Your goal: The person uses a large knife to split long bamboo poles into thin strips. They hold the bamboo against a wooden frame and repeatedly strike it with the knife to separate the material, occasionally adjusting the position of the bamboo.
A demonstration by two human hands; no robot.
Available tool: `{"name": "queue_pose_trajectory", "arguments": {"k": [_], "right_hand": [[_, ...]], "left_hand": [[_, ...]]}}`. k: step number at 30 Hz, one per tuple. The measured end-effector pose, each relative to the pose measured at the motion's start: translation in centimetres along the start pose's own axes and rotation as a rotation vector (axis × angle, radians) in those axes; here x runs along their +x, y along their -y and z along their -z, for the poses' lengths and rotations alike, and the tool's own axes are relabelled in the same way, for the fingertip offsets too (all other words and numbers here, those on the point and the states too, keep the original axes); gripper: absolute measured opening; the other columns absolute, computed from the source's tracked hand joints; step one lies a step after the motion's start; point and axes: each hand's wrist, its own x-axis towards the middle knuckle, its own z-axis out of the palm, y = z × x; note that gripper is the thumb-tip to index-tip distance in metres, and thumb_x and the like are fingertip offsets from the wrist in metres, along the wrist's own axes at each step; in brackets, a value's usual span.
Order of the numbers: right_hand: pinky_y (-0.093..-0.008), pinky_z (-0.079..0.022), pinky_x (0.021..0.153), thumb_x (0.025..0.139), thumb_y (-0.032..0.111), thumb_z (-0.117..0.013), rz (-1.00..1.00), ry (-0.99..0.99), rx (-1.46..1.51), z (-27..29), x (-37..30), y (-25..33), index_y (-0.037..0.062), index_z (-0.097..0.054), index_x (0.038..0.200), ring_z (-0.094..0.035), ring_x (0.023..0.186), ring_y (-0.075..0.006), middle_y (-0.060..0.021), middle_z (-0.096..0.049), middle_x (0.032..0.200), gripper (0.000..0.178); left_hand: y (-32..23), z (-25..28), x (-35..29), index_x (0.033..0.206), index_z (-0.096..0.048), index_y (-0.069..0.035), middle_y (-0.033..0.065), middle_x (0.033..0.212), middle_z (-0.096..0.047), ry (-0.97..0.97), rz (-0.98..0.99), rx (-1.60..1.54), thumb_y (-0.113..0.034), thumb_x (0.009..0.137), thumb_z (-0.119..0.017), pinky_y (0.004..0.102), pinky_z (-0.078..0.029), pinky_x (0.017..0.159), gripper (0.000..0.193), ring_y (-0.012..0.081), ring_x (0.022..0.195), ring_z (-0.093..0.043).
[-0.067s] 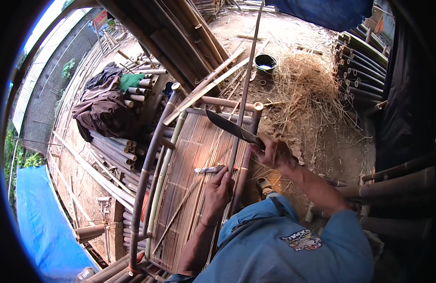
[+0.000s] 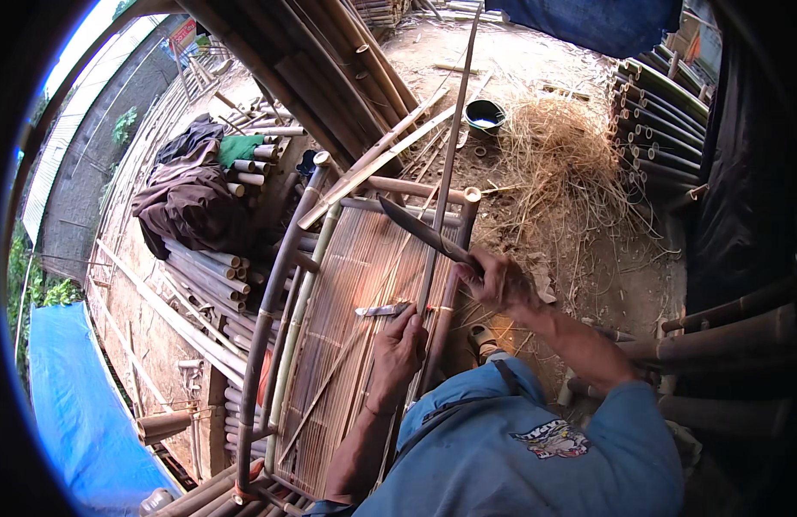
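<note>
My left hand (image 2: 401,345) is closed around a long, narrow bamboo strip (image 2: 444,172), which runs from beside my body up past the far end of the bamboo bench (image 2: 330,284). In my right hand (image 2: 502,283) is a machete (image 2: 423,231) with a long dark blade. Its blade points up and left and crosses the strip just beyond my left hand; whether the two touch I cannot tell. A short greyish flat piece (image 2: 384,310) shows on the slatted bench top, close to my left fingers; its kind is unclear.
Split bamboo slats (image 2: 390,155) lean over the bench's far end. A dark bucket (image 2: 484,115) stands beyond, beside a heap of shavings (image 2: 562,155). Bamboo poles (image 2: 661,121) are stacked at right, with dark cloths (image 2: 196,198) over more at left. A blue tarp (image 2: 80,396) lies far left.
The machete blade has rolled slightly in my right hand, showing a narrower face, and its tip sits a little higher. My left hand and the strip look unmoved.
</note>
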Motion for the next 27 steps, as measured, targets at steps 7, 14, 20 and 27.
{"name": "queue_pose_trajectory", "arguments": {"k": [7,14,20,27], "right_hand": [[-0.0408,-0.047,0.048,0.092,0.05,-0.053,-0.086,-0.054,-0.078,1.9,3.3,-1.4,0.0047,-0.059,0.08,-0.063,0.054,-0.032,-0.015,-0.061,0.063,0.047],[-0.0411,-0.046,0.041,0.094,0.052,-0.049,0.081,-0.041,-0.122,1.8,3.9,-3.4,0.0088,-0.059,0.087,-0.053,0.046,-0.0172,-0.0064,-0.053,0.056,0.045],[-0.0351,-0.04,0.04,0.093,0.068,-0.033,-0.041,-0.17,-0.309,10.7,9.8,-11.3,0.0093,-0.056,0.085,-0.045,0.042,-0.0133,0.0,-0.047,0.053,0.063],[-0.0356,-0.047,0.044,0.091,0.059,-0.049,0.233,-0.007,-0.14,5.1,4.8,-1.9,0.0084,-0.057,0.078,-0.062,0.057,-0.0199,-0.0076,-0.061,0.065,0.053]], "left_hand": [[1.4,1.3,-2.4,0.129,-0.055,-0.001,-0.0081,0.064,-0.041,-0.023,-0.024,0.139,-0.021,0.099,-0.053,0.0175,-0.025,0.043,0.036,0.0,0.05,-0.034],[0.9,2.6,-5.0,0.115,-0.059,0.002,-0.0072,0.064,-0.042,-0.022,0.043,0.17,-0.025,0.1,-0.051,0.0188,-0.029,0.045,0.031,0.0016,0.051,-0.036],[4.7,7.4,-12.7,0.125,-0.057,0.003,-0.0042,0.07,-0.053,0.009,0.148,0.104,-0.018,0.098,-0.055,0.0174,-0.034,0.05,0.035,0.002,0.057,-0.043],[3.2,6.6,-8.7,0.138,-0.044,-0.004,-0.0045,0.064,-0.038,0.082,0.17,-0.073,-0.028,0.1,-0.049,0.0198,-0.025,0.044,0.045,0.0046,0.049,-0.031]]}}
